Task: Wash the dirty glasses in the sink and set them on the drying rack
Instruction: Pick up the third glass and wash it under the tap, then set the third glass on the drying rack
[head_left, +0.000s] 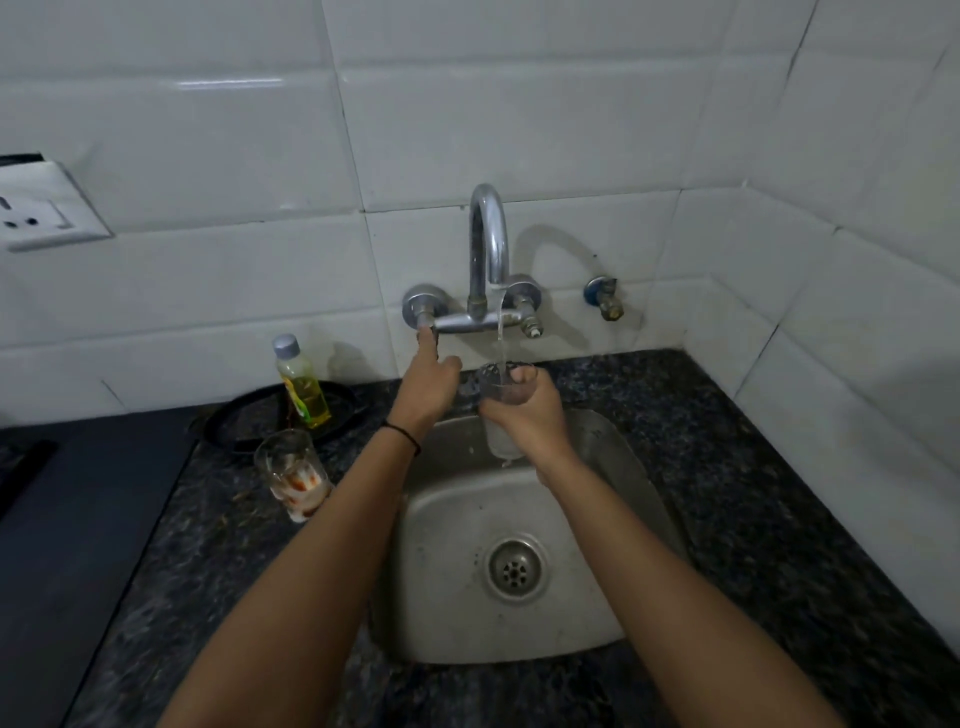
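Our right hand (524, 415) is curled round a clear glass (493, 387), holding it upright under the stream from the tap (488, 244) over the steel sink (452, 519). Our left hand (428, 387) lays a straight forefinger on the tap's left handle (423, 325), thumb spread. A second glass (293, 473), smeared red and white, stands on the granite counter (753, 519) left of the sink

Two glasses are in view, a clear glass (497, 441) and a stained glass (293, 473), and two hands, the left hand (428, 387) and the right hand (524, 415). There is one bottle (301, 387), one tap (488, 249), one sink (613, 545) with one drain (514, 569), one black tray (244, 423) and one wall socket (47, 213).
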